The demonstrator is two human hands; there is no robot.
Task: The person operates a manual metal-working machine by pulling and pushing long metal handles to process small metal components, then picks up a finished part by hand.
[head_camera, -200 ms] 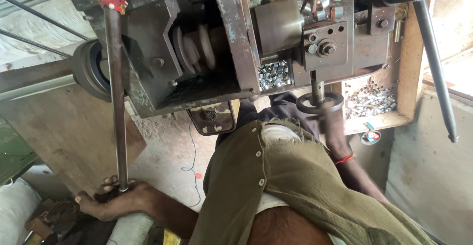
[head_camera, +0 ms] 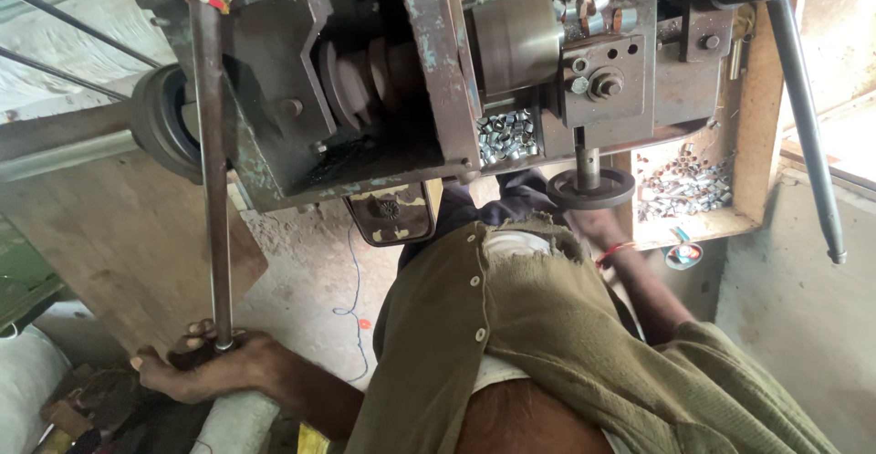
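Observation:
My left hand (head_camera: 205, 370) is at the lower left, closed around the near end of a long steel rod (head_camera: 212, 171) that runs up into a worn green-grey metal machine (head_camera: 401, 71). My right forearm, with a red thread at the wrist (head_camera: 616, 253), reaches to a small dark handwheel (head_camera: 590, 189) on a vertical shaft under the machine. My right hand (head_camera: 577, 223) sits just below the wheel, mostly hidden by it and by my olive shirt (head_camera: 547, 326), so its grip is unclear.
Small shiny metal rings lie heaped in the machine (head_camera: 506, 135) and in a wooden tray (head_camera: 744, 125) at the right. A long dark lever (head_camera: 808, 125) slants down the right side. A rubber pulley wheel (head_camera: 164, 125) sits at the left, above a concrete floor (head_camera: 310, 281).

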